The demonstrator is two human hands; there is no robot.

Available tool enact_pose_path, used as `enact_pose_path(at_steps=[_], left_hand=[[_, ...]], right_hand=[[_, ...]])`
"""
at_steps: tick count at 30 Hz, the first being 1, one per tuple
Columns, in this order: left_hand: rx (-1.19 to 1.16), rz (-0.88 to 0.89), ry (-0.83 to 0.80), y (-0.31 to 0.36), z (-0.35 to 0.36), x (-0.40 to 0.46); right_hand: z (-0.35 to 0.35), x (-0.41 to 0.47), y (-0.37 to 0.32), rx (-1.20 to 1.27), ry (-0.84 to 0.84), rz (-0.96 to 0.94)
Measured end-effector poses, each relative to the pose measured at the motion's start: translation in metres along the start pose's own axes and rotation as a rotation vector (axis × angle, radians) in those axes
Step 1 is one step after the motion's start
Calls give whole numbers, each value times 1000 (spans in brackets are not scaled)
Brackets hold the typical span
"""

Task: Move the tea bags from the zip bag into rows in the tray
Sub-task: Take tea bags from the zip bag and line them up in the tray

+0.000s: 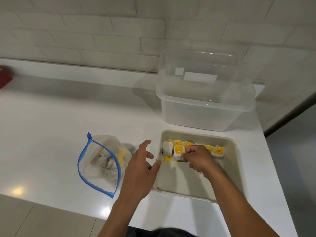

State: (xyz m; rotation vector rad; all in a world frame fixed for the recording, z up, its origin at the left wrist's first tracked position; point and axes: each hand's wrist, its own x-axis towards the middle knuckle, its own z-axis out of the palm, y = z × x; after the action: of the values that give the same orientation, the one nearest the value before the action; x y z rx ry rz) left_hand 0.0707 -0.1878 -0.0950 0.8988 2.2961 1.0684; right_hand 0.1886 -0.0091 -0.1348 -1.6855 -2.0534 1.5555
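While left hand [139, 170] spreads, right hand [196, 157] pinches white tea bag [178, 155] (yellow tag).

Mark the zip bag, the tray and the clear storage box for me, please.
zip bag [95, 170]: head view, on the clear plastic just inside the blue zip edge.
tray [233, 161]: head view, on the bare right wall.
clear storage box [196, 113]: head view, on the front wall below the rim.

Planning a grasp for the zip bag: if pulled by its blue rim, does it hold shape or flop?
Likely floppy: the zip bag is thin clear film, its open blue rim sagging in a loop. Probably light, with few tea bags left inside. They may shift or spill from the open mouth.
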Motion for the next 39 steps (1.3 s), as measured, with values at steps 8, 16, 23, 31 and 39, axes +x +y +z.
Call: enact_pose_path(at_steps=[8, 16, 23, 31, 39], left_hand=[[68, 46, -52, -7, 4, -1], [65, 42, -58, -6, 4, 0], [75, 54, -48, -6, 4, 0], [77, 103, 11, 4, -3, -5], [35, 168, 35, 13, -25, -18]], right_hand=[[12, 5, -1, -196, 127, -55], [8, -6, 0, -454, 234, -126], [11, -9, 2, -482, 191, -142], [12, -11, 4, -455, 174, -159], [13, -31, -15, -403, 190, -203]])
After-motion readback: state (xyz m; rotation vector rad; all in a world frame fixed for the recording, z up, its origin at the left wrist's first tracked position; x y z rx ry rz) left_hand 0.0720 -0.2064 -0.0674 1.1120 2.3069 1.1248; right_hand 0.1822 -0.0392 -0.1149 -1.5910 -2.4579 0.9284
